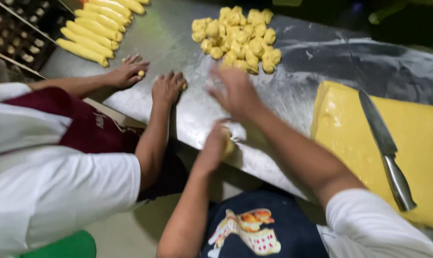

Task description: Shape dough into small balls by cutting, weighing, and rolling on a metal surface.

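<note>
A big yellow dough slab [417, 143] sits on the steel worktop [302, 62], with a steel-handled knife [386, 148] lying right on top of it. Left of the slab there's a pile of small dough lumps [235, 36], and way further left, rolled dough logs [90, 33] in a row.

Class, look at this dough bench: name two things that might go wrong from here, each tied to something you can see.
1. The knife lies loose on the yellow dough slab, blade toward the right hand; a sideways reach might meet it.
2. The left hand works a dough piece at the metal table edge; it might drop off.
</note>
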